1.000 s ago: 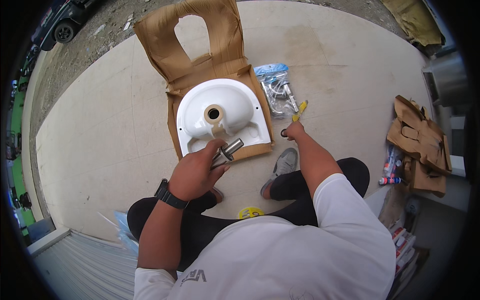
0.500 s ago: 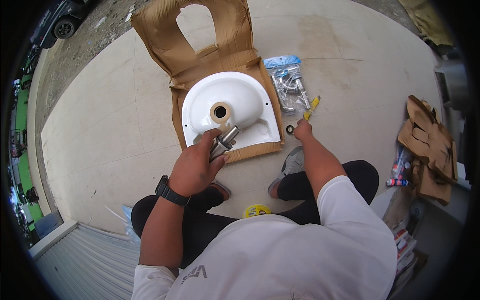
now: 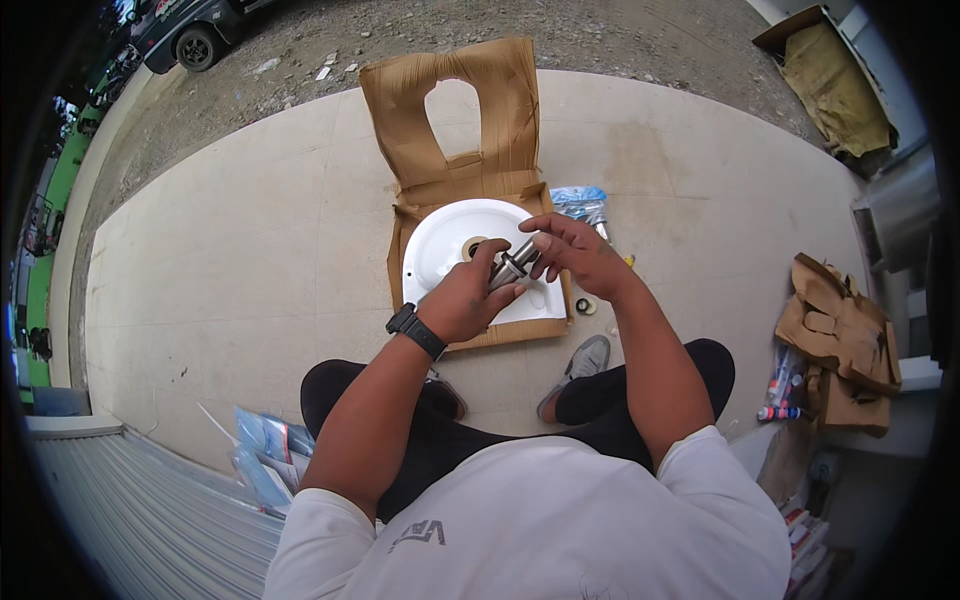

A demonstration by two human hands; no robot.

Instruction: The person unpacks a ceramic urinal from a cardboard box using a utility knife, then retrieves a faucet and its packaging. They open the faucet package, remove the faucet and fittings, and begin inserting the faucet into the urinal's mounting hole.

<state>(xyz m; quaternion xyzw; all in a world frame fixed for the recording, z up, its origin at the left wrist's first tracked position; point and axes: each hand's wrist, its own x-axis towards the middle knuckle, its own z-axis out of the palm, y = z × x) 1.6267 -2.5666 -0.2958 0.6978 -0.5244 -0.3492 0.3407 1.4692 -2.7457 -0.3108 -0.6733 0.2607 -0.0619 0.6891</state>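
Metal drain tube (image 3: pixel 513 265) is clamped in the left hand (image 3: pixel 465 300), while the right hand (image 3: pixel 578 257) pinches its upper end. Both hover above the white sink basin (image 3: pixel 440 245) in its cardboard box (image 3: pixel 480 120).

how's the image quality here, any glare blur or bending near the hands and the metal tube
Head view: soft, even daylight with faint shadows; strong fisheye bending, so the concrete slab edges curve near the dark rim. The metal tube, held by left hand and right hand, is fairly sharp with a mild sheen; the white basin is bright, with little detail.
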